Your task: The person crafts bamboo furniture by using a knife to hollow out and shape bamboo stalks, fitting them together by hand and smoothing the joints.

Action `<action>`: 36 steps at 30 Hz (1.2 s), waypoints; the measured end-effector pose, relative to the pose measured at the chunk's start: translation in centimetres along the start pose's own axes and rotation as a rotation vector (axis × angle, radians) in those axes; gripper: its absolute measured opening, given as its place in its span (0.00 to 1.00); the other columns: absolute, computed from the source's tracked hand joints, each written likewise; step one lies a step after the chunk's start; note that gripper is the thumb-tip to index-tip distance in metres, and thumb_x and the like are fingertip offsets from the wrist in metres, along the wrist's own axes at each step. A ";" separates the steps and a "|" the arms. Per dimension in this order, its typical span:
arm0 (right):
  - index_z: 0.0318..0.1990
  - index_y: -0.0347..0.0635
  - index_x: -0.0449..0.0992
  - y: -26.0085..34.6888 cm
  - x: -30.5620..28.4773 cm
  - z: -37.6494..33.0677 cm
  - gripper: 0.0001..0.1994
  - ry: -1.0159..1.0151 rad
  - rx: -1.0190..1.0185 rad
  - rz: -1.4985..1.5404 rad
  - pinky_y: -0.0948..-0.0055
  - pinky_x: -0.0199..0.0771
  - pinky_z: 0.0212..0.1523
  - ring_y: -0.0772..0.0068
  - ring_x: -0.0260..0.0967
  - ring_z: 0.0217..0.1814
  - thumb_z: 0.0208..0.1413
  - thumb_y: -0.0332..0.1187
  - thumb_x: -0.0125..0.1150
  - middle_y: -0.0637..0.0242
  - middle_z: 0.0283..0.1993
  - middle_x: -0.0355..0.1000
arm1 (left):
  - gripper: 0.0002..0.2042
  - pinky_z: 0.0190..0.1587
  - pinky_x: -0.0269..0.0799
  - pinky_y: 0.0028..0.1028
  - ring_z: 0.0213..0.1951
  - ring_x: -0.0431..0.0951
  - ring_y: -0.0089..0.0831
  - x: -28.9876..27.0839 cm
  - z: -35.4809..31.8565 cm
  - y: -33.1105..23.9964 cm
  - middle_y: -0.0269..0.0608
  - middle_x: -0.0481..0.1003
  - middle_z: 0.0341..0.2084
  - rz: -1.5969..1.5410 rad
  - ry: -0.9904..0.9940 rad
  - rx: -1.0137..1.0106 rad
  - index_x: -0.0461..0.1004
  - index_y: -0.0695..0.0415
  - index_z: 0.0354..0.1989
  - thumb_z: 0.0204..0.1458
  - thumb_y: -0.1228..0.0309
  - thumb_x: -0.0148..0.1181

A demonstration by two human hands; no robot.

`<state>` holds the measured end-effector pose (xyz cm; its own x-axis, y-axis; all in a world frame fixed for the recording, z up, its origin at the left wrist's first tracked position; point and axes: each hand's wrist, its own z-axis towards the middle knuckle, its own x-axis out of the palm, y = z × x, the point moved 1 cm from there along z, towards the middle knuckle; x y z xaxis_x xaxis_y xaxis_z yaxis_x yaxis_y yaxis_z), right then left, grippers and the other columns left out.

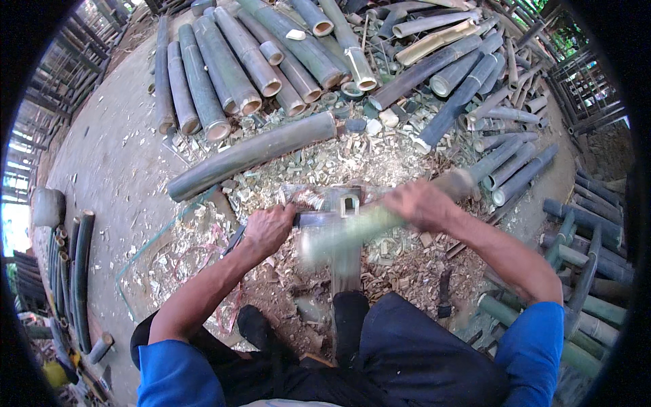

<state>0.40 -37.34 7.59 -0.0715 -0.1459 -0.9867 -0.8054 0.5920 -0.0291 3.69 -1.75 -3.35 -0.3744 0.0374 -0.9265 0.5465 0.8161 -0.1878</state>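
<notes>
My right hand [420, 205] grips a thick bamboo piece [359, 234], which slants from the upper right down to the left across the middle. Its pale lower-left end is smeared by motion. To the left, the fingers of my left hand [266, 229] are closed round a dark narrow tool [315, 220]. A flat blade-like part sticks out on the right of the fist, and a dark end shows by the wrist. Just beyond the bamboo piece, a light block with a squarish opening [349, 205] sits over a narrow plank [346, 268] that runs toward my feet. The bamboo piece hides part of it.
A long bamboo length [254, 154] lies across the chips ahead. Behind it spread piled bamboo sections [230, 68], with more cut pieces [519, 169] at the right. Stacked green poles [576, 298] stand near my right elbow. Chips [352, 163] litter the ground.
</notes>
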 end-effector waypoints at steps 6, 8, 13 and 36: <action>0.56 0.42 0.66 -0.3 -4.2 -0.6 0.35 0.117 0.353 0.028 0.57 0.80 0.44 0.53 0.79 0.45 0.42 0.42 0.77 0.55 0.46 0.76 | 0.17 0.36 0.80 0.41 0.30 0.83 0.40 -1.1 1.7 2.1 0.46 0.82 0.28 -0.113 0.008 0.102 0.81 0.50 0.49 0.52 0.61 0.70; 0.58 0.38 0.65 0.0 -4.8 -1.5 0.36 -0.097 0.537 0.286 0.55 0.79 0.48 0.50 0.77 0.49 0.42 0.41 0.77 0.52 0.51 0.75 | 0.15 0.37 0.78 0.36 0.29 0.81 0.30 -2.0 3.3 3.8 0.45 0.84 0.29 -0.499 0.087 0.250 0.84 0.56 0.41 0.50 0.59 0.74; 0.64 0.32 0.63 2.3 -5.9 -1.8 0.39 -0.452 0.865 0.907 0.62 0.75 0.56 0.56 0.76 0.54 0.46 0.39 0.74 0.48 0.53 0.75 | 0.16 0.29 0.70 0.35 0.23 0.74 0.25 -1.5 4.8 6.9 0.28 0.77 0.20 -1.186 0.058 -0.176 0.83 0.58 0.36 0.54 0.55 0.72; 0.75 0.30 0.45 6.5 -4.9 0.9 0.51 0.079 0.825 0.909 0.61 0.66 0.67 0.48 0.72 0.64 0.51 0.44 0.70 0.34 0.66 0.66 | 0.31 0.35 0.78 0.49 0.32 0.83 0.54 -5.3 3.6 5.9 0.56 0.79 0.23 -0.127 0.063 0.083 0.82 0.60 0.30 0.57 0.38 0.57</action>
<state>-3.91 -32.03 12.13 -0.4712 0.5503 -0.6893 0.1672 0.8230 0.5428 11.62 0.76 -0.70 -0.4891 -0.0253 -0.8719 0.5506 0.7663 -0.3311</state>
